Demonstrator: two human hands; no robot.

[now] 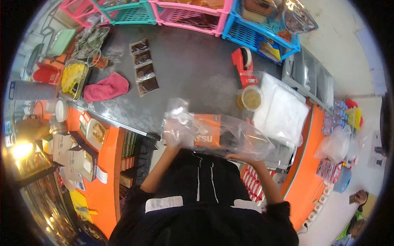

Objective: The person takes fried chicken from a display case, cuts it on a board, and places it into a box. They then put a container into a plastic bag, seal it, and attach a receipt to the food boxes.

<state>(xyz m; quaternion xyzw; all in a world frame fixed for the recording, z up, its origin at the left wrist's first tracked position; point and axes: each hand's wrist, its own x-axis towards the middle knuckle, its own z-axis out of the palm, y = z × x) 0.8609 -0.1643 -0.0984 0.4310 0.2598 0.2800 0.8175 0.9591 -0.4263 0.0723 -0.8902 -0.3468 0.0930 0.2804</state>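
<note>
Yellow food tub (74,78): clear container at the far left of the grey worktop (193,69), beside a small round jar.
Pink cloth (107,88): crumpled on the worktop, just right of the tub.
Dark sachets (143,67): four flat brown packets in a line running away from the person, right of the cloth.
Orange counter (108,164): lower ledge at left, carrying open cardboard boxes.
Left hand (172,139): closed around the left end of the clear plastic bag; the fingers are partly hidden behind bunched film.
Clear plastic bag (230,137): held crosswise above the near edge of the worktop, in front of the person's chest, spanning both hands; its left end is crumpled and stands up.
Orange packet (207,131): inside the bag, towards its left half, white lettering facing the camera.
Right hand (242,158): under the bag's right lower edge, fingers together against the film; whether they pinch it cannot be told.
Red tape dispenser (243,67): on the worktop beyond the bag, well apart from it.
Lidded cup (251,98): yellowish contents, just in front of the dispenser and touching the stack to its right.
Stack of clear bags (283,108): flat pale pile at the worktop's right end, near the right hand.
Blue basket (262,35): at the top right, next to a pink basket (193,18).
</note>
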